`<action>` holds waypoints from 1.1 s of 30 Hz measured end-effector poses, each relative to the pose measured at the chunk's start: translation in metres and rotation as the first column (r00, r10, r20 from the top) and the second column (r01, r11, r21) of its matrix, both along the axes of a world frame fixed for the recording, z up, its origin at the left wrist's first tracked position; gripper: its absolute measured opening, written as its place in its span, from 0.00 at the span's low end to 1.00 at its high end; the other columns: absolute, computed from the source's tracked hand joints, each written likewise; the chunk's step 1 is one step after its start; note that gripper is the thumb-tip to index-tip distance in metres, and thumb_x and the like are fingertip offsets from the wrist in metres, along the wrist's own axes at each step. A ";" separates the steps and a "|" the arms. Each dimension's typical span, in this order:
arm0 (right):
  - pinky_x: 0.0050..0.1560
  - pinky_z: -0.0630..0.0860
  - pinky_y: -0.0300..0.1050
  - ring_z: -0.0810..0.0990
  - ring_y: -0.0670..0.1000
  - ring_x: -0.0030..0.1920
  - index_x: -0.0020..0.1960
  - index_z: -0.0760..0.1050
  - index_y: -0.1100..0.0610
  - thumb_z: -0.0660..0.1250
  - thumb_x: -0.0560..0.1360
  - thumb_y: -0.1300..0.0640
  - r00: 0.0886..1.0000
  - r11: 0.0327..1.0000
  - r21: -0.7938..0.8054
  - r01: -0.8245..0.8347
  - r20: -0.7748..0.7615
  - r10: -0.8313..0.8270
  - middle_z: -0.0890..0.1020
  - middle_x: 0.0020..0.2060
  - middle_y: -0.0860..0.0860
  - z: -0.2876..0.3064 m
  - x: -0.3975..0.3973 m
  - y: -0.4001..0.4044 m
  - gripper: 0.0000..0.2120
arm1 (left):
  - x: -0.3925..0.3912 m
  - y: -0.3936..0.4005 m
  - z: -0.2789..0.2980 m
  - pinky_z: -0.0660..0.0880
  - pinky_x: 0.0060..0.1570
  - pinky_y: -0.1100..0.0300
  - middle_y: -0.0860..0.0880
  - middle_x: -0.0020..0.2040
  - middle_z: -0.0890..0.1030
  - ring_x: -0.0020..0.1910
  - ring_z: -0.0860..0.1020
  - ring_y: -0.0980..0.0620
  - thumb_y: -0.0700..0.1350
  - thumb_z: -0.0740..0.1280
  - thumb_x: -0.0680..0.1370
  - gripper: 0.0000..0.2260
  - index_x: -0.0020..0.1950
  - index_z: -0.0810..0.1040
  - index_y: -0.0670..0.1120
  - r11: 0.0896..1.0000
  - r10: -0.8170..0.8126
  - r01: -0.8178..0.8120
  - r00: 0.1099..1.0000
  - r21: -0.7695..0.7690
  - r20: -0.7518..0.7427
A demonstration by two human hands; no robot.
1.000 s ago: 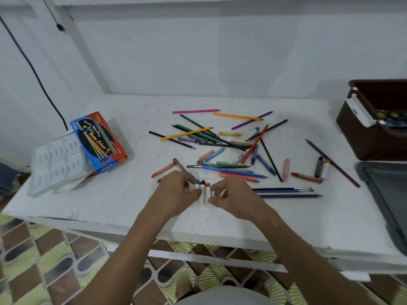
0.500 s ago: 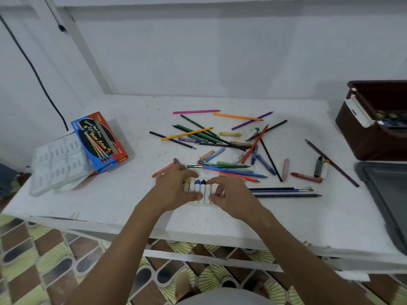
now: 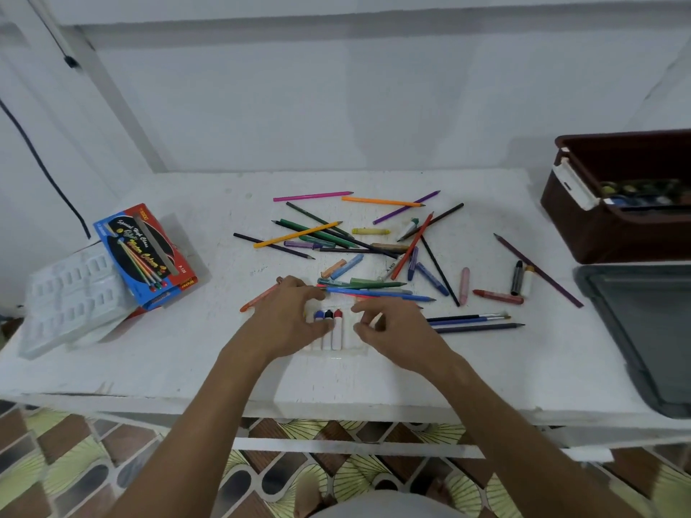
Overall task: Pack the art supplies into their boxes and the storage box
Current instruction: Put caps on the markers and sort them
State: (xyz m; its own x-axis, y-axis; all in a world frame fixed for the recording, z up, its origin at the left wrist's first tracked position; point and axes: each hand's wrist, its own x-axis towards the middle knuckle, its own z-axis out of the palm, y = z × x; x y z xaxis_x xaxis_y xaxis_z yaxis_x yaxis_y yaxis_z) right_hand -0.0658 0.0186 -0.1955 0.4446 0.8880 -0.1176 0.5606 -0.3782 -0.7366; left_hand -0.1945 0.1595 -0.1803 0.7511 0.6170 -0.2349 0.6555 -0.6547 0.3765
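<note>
A clear plastic tray (image 3: 357,351) lies near the table's front edge with white paint tubes (image 3: 336,332) side by side in it; blue, black and red caps show. My left hand (image 3: 288,319) lies over the tray's left part, fingers spread and thumb resting on the tubes, hiding the tubes beneath it. My right hand (image 3: 392,330) hovers just right of the tubes with loosely curled fingers, holding nothing. Behind the hands, coloured pencils and crayons (image 3: 355,241) lie scattered. The brown storage box (image 3: 613,233) stands at the far right.
A blue and red watercolour box (image 3: 146,256) leans on white plastic palette trays (image 3: 71,293) at the left. Thin brushes (image 3: 467,318) lie right of my right hand. A grey lid (image 3: 647,330) sits at the right edge. A black cable (image 3: 48,173) hangs on the left wall.
My right hand has let go of the tubes and drawn slightly right. My left hand's fingers have spread out over the tray's left side.
</note>
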 end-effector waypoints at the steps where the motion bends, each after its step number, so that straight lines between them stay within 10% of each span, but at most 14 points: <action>1: 0.39 0.71 0.26 0.76 0.42 0.38 0.61 0.77 0.51 0.67 0.75 0.54 1.000 0.999 0.022 0.031 0.002 -0.031 0.80 0.47 0.45 0.003 0.007 -0.005 0.15 | 0.005 0.001 0.001 0.72 0.56 0.59 0.50 0.63 0.71 0.53 0.71 0.54 0.55 0.71 0.73 0.23 0.67 0.74 0.53 1.000 -0.005 0.005 1.000 -0.004 0.027; 14: 0.42 0.70 0.30 0.76 0.44 0.40 0.55 0.80 0.59 0.68 0.74 0.59 0.838 0.843 0.135 0.521 0.107 -0.535 0.82 0.46 0.53 0.009 0.125 -0.080 0.10 | 0.137 -0.009 0.003 0.67 0.42 0.63 0.48 0.50 0.80 0.42 0.74 0.54 0.49 0.66 0.77 0.11 0.57 0.80 0.45 0.993 -0.115 0.113 0.953 0.026 0.280; 26: 0.39 0.73 0.45 0.80 0.57 0.42 0.48 0.79 0.69 0.68 0.74 0.57 0.678 0.683 -0.015 0.730 0.143 -0.721 0.82 0.42 0.62 -0.007 0.163 -0.103 0.13 | 0.222 0.019 -0.005 0.76 0.49 0.53 0.40 0.51 0.81 0.48 0.79 0.43 0.46 0.64 0.79 0.13 0.56 0.79 0.38 0.998 -0.050 0.046 0.984 0.031 0.169; 33: 0.38 0.71 0.40 0.79 0.53 0.40 0.48 0.80 0.65 0.71 0.72 0.58 0.674 0.670 -0.083 0.738 0.112 -0.730 0.82 0.42 0.59 -0.010 0.169 -0.098 0.10 | 0.232 0.017 -0.010 0.69 0.29 0.58 0.45 0.30 0.73 0.31 0.72 0.48 0.42 0.65 0.78 0.10 0.39 0.77 0.38 0.994 -0.098 0.098 0.995 0.048 0.007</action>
State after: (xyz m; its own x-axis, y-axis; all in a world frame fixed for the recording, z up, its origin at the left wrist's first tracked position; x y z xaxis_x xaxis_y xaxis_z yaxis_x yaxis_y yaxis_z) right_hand 0.1030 -0.0792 -0.2051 0.9570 0.2539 -0.1401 0.1097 -0.7642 -0.6356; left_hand 0.0372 0.1770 -0.1899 0.8106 0.5506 -0.1996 0.5838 -0.7329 0.3493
